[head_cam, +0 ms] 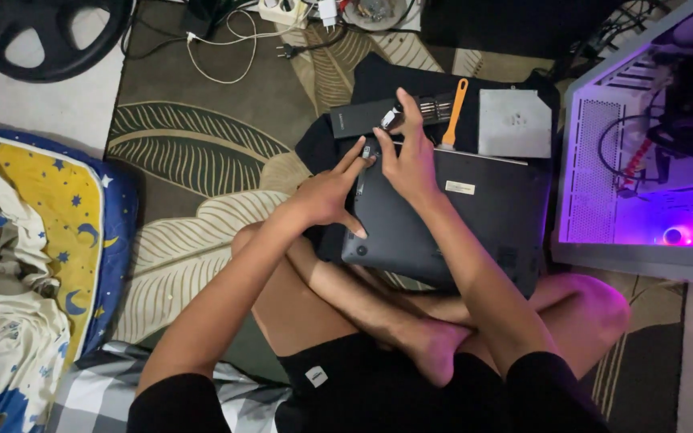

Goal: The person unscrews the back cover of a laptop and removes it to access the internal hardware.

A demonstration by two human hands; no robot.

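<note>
A dark grey laptop [475, 220] lies upside down on the floor in front of my crossed legs. My left hand [326, 192] rests on its left edge, fingers spread, index fingertip at the far left corner. My right hand [411, 152] reaches over that same corner; its fingers pinch a small metal screwdriver [392, 118] whose tip points down near the corner. Just beyond lies a black case of screwdriver bits [362, 118], and an orange-handled pry tool [454, 112] lies to its right.
A grey square plate [515, 122] lies on a black cloth [378, 76] behind the laptop. An open white computer case [643, 144], lit purple, stands at right. Blue starred bedding [34, 265] sits at left. Cables and a power strip [282, 12] lie at the top, on a leaf-patterned rug [194, 152].
</note>
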